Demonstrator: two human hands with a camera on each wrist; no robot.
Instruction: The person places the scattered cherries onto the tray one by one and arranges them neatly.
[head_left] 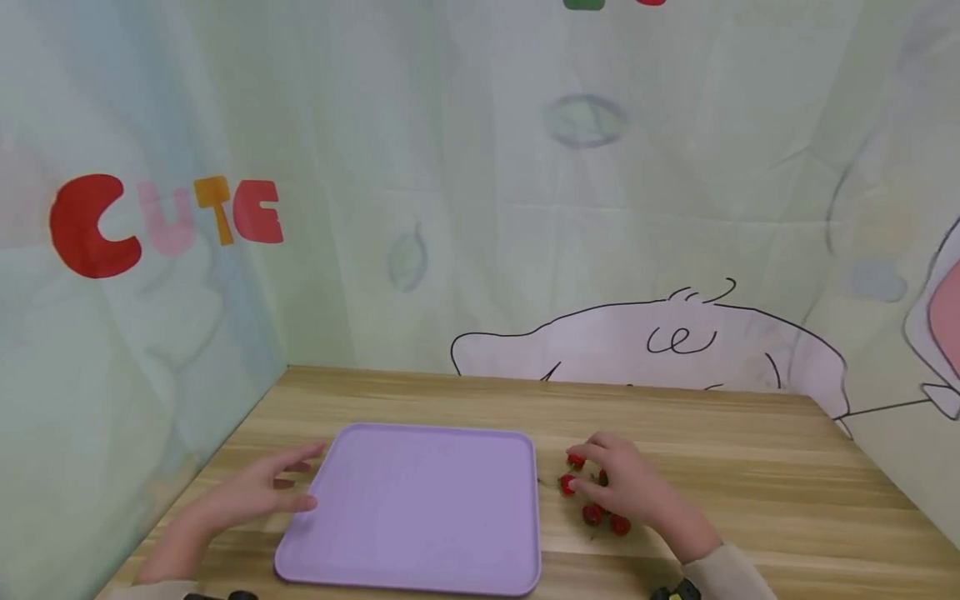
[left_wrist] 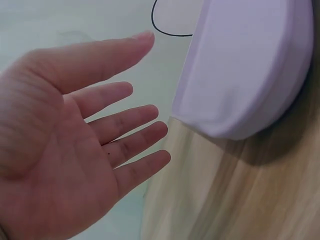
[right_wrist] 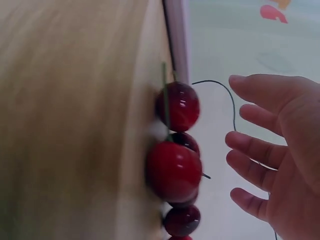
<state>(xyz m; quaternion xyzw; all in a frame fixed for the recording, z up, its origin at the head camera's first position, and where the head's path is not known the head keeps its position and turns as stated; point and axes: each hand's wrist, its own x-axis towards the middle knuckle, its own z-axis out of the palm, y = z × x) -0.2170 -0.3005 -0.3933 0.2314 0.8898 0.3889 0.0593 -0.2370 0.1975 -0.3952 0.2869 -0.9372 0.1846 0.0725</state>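
Observation:
Several red cherries (head_left: pixel 592 514) with thin stems lie on the wooden table, just right of a flat purple tray (head_left: pixel 427 508). Over them hovers my right hand (head_left: pixel 618 475), fingers spread and bent a little, holding nothing; it hides some of the cherries in the head view. In the right wrist view the nearest cherry (right_wrist: pixel 174 171) shows glossy red, with the palm apart from it. At the tray's left edge is my left hand (head_left: pixel 258 490), its thumb tip overlapping the rim in the head view. The left wrist view shows its fingers (left_wrist: pixel 135 130) loosely extended, with nothing in the palm.
The wooden table (head_left: pixel 720 450) runs back to a pale printed curtain (head_left: pixel 390 167), which also closes off the left side. Colourful letters (head_left: pixel 97 225) and a cartoon outline are printed on it. The tray has a low raised rim.

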